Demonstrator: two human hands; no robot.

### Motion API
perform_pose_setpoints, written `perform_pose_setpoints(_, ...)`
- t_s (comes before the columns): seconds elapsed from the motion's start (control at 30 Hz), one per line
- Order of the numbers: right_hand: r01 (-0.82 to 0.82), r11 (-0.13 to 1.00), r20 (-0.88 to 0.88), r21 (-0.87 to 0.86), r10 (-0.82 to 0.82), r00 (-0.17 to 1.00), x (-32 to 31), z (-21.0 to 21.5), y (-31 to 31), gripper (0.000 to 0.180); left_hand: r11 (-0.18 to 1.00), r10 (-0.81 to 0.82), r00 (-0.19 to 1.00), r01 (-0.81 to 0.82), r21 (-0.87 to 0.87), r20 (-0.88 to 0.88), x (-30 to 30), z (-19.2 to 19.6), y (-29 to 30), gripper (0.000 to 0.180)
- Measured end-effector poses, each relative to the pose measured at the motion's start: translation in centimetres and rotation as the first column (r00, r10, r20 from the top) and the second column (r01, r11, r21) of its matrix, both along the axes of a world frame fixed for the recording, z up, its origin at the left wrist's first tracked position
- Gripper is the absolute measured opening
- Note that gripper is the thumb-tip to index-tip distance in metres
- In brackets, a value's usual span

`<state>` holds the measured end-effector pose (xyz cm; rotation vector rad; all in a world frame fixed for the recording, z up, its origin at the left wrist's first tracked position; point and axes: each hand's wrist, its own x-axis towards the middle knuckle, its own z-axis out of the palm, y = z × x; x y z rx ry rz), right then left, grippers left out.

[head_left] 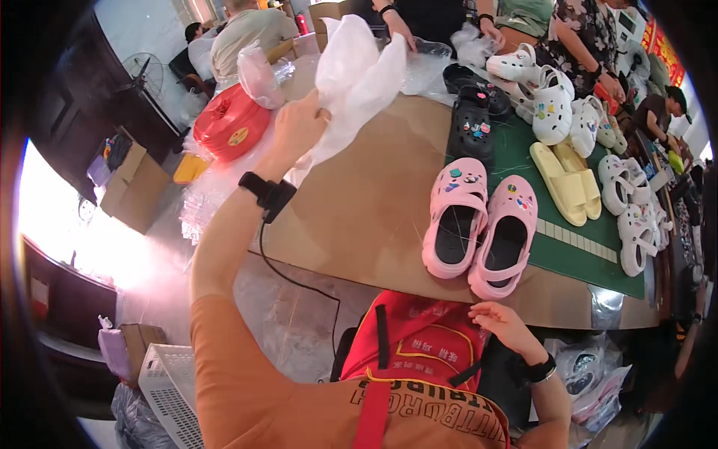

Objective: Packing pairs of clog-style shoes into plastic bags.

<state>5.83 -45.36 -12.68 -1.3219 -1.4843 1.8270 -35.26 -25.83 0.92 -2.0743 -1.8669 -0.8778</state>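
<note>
My left hand point(301, 123) reaches out over the far left of the table, its fingers closed on a thin white plastic bag point(359, 75) that stands up crumpled. Just beyond the wrist lies a round red package of ribbon or tape point(232, 123). At the table's front edge, my right hand point(508, 327) is empty, with its fingers loosely bent and apart. In front of it a pair of pink clogs point(455, 217) with colourful charms sits side by side, toes pointing away.
Black clogs point(473, 123), white clogs point(552, 105) and yellow slides point(565, 183) stand on a green mat point(580, 258) at the right. Several people are around the table; a co-worker's hand point(402, 30) is beyond the bag. A white basket point(166, 385) stands on the floor at the left.
</note>
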Motion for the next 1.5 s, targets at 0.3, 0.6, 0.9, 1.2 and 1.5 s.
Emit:
perform_pose_setpoints(0.3, -0.263, 0.958, -0.095, 0.114, 0.274, 0.957, -6.1, -0.3, 0.4, 0.029, 0.789, -0.324, 0.929, 0.161, -0.593, -0.179, 8.2, -8.8, -6.5, 0.053)
perform_pose_setpoints(0.6, 0.117, 0.932, -0.052, 0.343, -0.105, 0.993, -2.8, 1.9, 0.6, 0.024, 0.584, -0.443, 0.896, 0.254, -0.771, -0.04, 8.8, -12.4, -7.2, 0.06)
perform_pose_setpoints(0.9, -0.235, 0.817, 0.063, 0.527, 0.238, 0.969, -9.6, 2.9, 1.9, 0.039, 0.539, -0.566, 0.79, 0.571, -0.619, 0.235, 3.3, -7.9, -13.1, 0.075)
perform_pose_setpoints(1.2, -0.509, 0.683, 0.246, 0.524, 0.45, 0.858, -15.5, 0.4, 3.3, 0.052, 0.86, -0.443, 0.879, 0.36, -0.362, -0.178, -0.8, -13.8, -18.2, 0.042)
perform_pose_setpoints(1.5, -0.31, 0.464, 0.356, 0.83, -0.013, 0.934, -17.2, 4.2, 2.8, 0.049, 0.915, -0.398, 0.916, 0.401, 0.05, -0.054, 3.6, -10.1, -14.0, 0.014)
